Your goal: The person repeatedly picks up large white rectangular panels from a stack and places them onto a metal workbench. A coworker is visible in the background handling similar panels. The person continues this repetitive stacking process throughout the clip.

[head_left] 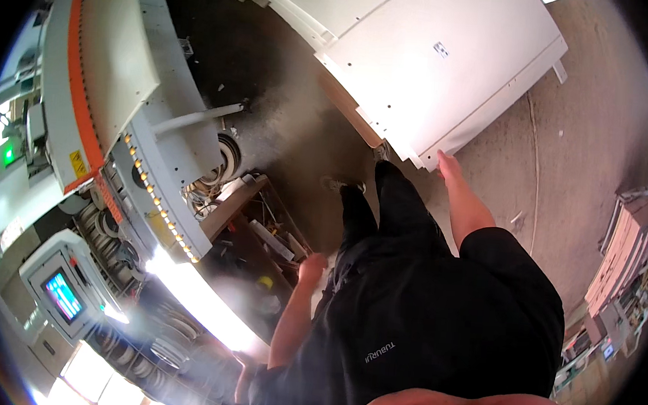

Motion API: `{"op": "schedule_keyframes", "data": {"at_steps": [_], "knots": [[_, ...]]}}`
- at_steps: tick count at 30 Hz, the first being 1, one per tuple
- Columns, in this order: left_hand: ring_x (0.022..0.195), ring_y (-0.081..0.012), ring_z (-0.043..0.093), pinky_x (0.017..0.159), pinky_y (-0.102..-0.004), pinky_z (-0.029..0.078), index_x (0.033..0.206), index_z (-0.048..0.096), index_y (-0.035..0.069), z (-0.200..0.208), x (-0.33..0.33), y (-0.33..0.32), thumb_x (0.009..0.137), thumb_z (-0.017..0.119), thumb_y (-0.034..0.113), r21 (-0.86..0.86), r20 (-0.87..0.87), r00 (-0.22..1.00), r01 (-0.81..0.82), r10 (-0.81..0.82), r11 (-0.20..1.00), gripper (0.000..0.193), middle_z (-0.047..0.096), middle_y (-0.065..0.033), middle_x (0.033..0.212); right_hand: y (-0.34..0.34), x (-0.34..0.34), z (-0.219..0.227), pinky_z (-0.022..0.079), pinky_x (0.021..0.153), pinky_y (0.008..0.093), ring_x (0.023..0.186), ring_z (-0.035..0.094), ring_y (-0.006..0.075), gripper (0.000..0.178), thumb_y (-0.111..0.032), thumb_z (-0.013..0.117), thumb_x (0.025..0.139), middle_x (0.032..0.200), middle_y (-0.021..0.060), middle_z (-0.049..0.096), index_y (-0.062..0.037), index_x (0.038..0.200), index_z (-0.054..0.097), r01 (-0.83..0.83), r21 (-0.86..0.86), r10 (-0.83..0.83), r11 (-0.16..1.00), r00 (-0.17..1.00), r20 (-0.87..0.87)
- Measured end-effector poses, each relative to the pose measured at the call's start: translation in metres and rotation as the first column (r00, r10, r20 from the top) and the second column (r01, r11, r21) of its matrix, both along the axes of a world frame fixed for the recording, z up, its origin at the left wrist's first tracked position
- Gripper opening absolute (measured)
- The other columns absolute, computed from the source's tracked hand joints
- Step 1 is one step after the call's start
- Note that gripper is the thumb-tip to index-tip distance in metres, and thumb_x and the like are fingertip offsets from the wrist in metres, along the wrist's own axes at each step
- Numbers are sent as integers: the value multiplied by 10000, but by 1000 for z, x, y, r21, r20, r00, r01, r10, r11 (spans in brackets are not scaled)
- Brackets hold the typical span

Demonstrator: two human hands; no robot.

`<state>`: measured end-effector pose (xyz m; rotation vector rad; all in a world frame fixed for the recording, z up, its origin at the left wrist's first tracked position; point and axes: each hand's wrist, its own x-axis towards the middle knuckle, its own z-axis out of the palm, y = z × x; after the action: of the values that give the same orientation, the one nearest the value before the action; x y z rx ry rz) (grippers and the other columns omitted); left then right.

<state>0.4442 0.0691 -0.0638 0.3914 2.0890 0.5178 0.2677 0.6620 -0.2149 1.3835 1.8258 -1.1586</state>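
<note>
Right hand [448,166] reaches forward; left hand [312,269] hangs at the side.

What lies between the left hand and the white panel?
In the head view, the person's black-trousered legs lie between the left hand and the white panel.

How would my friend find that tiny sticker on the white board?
Find the big, flat white board by the person's bare right hand. On its top is a small pale rectangular sticker with dark marks, unlike the round dark dots.

Panels [449,91] right of the machine [173,97]
</note>
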Motion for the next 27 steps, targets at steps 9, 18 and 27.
{"op": "schedule_keyframes", "data": {"at_steps": [9, 18, 27], "knots": [[911, -257, 727, 841, -381, 549, 1170, 683, 84, -49, -172, 92, 969, 573, 351, -38, 248, 783, -581, 571, 813, 351, 751, -112, 945, -62, -59, 21, 454, 1088, 478, 1255, 560, 372, 1165, -748, 813, 641, 1405, 260, 502, 82, 1379, 461, 210, 315, -252, 926, 963, 97], [1051, -318, 697, 920, -397, 537, 1197, 687, 117, -59, -247, 208, 950, 580, 338, 52, 280, 895, -375, 347, 926, 348, 737, -142, 1113, -41, -11, 0, 388, 1151, 454, 1387, 436, 369, 1242, -683, 837, 665, 1464, 266, 428, 140, 1448, 335, 347, 490, -369, 800, 928, -54], [810, -168, 705, 797, -308, 538, 1087, 695, 57, -93, -233, 195, 957, 570, 264, 108, 477, 778, -514, 409, 851, 275, 741, -75, 952, -4, 58, -34, 466, 1050, 453, 1293, 538, 300, 914, -701, 488, 968, 1473, 177, 508, 17, 1524, 379, 615, -364, -682, 699, 726, -83]]}}
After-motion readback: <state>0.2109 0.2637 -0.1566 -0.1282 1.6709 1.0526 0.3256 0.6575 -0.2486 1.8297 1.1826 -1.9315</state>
